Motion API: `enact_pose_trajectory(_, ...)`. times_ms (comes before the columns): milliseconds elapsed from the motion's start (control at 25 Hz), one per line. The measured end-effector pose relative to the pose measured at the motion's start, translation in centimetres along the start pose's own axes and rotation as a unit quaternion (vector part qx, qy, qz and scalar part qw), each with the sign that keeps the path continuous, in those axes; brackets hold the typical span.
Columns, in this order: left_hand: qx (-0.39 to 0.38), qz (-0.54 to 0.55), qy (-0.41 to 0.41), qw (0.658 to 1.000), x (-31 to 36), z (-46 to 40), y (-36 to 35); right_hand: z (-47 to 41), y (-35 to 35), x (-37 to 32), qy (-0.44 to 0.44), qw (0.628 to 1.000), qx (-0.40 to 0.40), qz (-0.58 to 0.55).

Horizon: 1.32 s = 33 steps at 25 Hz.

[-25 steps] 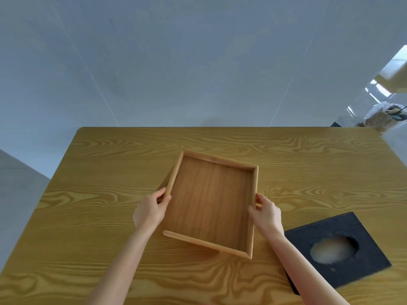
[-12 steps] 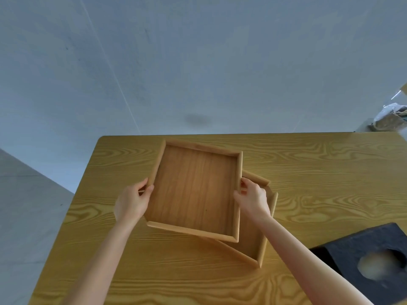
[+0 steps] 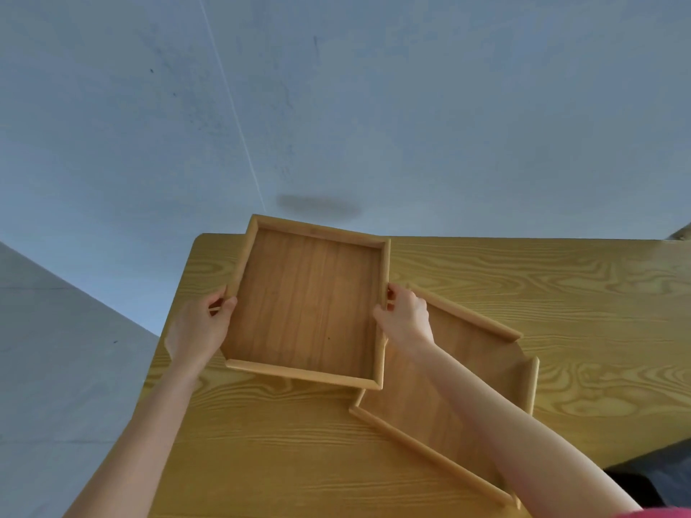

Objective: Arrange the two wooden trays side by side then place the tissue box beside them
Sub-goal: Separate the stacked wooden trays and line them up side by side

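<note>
Now: upper tray held over the table's left end

Both hands carry the upper tray (image 3: 306, 312), long axis running away from the person. The left hand (image 3: 200, 329) and right hand (image 3: 405, 317) pinch its side rails. The second tray (image 3: 482, 372) lies skewed on the table (image 3: 561, 293), partly hidden by the right forearm. The dark tissue box (image 3: 658, 476) is cut off at the corner. Half a second ago, the trays overlapped more.

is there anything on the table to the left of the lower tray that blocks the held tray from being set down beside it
Nothing visible does. The upper tray, held by the left hand and right hand, is over bare table left of the lower tray, though its far corner overhangs the table's far edge.
</note>
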State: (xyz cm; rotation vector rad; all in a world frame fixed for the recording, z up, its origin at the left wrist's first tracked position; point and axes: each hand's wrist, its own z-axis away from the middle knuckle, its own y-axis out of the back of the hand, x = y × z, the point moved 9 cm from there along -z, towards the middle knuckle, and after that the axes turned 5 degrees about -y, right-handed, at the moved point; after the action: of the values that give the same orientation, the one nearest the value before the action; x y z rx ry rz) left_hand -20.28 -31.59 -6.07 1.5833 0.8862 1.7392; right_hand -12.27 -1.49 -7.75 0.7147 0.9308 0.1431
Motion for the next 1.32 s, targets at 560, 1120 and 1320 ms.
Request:
enact_pose_trajectory(560,-0.038,0.006,0.05,0.998,-3.2,-3.2,-4.6,-5.3,-3.4,-0.6,0.029,0.997,-0.016,0.074)
enact_pose_trajectory(1120,-0.047,0.006,0.05,0.998,-3.4,-4.4,-7.1,-7.0,-4.5,-0.7,0.094,0.979,-0.014,0.179)
enact_pose_trajectory(1320,-0.109,-0.088,-0.015,0.99,-1.2,-3.0,-8.9,-4.0,-5.6,-2.0,0.26,0.913,0.008,0.314)
